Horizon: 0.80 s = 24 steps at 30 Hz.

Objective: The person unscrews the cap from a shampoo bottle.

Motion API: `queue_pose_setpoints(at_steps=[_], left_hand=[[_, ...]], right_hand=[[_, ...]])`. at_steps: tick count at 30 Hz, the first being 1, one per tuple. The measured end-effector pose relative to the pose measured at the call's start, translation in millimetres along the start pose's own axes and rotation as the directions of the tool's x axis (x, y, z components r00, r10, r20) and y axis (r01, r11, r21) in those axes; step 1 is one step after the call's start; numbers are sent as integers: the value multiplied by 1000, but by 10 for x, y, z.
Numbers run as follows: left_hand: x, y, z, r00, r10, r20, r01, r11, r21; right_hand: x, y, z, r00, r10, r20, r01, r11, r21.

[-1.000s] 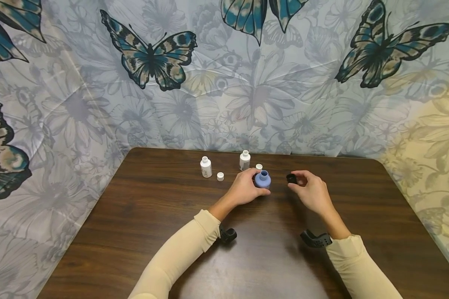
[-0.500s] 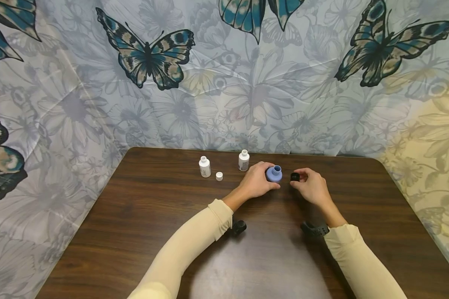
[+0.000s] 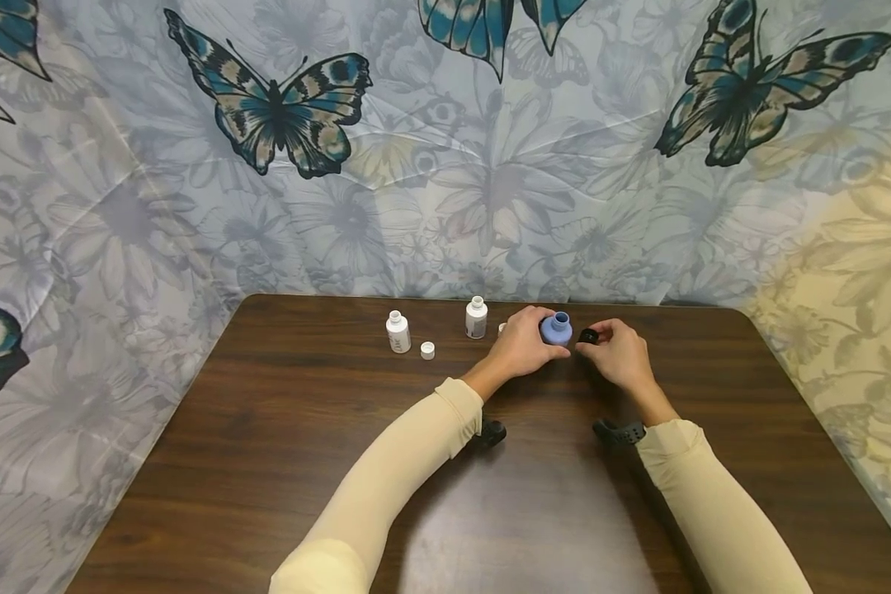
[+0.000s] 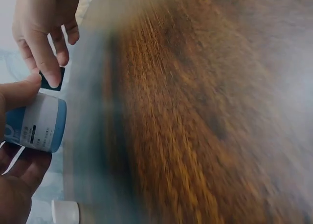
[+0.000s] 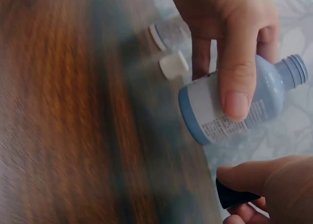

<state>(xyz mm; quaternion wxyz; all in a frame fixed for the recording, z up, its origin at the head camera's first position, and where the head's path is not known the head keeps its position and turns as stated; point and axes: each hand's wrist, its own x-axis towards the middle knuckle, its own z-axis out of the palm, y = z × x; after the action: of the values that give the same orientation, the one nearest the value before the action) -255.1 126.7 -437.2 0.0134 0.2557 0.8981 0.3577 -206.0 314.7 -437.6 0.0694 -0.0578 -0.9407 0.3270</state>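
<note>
My left hand (image 3: 523, 342) grips a small blue bottle (image 3: 557, 330) round its body; its threaded neck (image 5: 293, 71) is bare and its label shows in both wrist views. Just to the right, my right hand (image 3: 619, 353) pinches a black cap (image 3: 588, 336) between thumb and fingers, apart from the bottle. Left of the hands, two uncapped white bottles stand upright: one white bottle (image 3: 398, 332) farther left, another white bottle (image 3: 476, 318) nearer. A white cap (image 3: 427, 351) lies by the first. A second white cap (image 5: 174, 65) is mostly hidden behind my left hand in the head view.
The brown wooden table (image 3: 327, 462) stretches under both arms, its back edge close to a butterfly-print cloth (image 3: 445, 198). A black wrist strap (image 3: 619, 432) sits on the right wrist, and a dark wrist device (image 3: 492, 432) is on the left.
My left hand has carried the blue bottle to the right and slightly away from me, closer to the black cap. The right hand has shifted slightly away, still pinching the cap.
</note>
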Motion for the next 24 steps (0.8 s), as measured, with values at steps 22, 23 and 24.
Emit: queue_pose_setpoints(at_steps=[22, 23, 24], left_hand=[[292, 3, 196, 998, -62, 1, 62, 998, -24], [300, -1, 203, 998, -63, 4, 63, 998, -24], [307, -5, 210, 998, -64, 5, 65, 998, -23]], right_hand=[[265, 265, 55, 999, 39, 13, -39, 999, -26], [268, 274, 49, 999, 43, 15, -43, 999, -30], [272, 281, 44, 999, 48, 16, -47, 998, -31]])
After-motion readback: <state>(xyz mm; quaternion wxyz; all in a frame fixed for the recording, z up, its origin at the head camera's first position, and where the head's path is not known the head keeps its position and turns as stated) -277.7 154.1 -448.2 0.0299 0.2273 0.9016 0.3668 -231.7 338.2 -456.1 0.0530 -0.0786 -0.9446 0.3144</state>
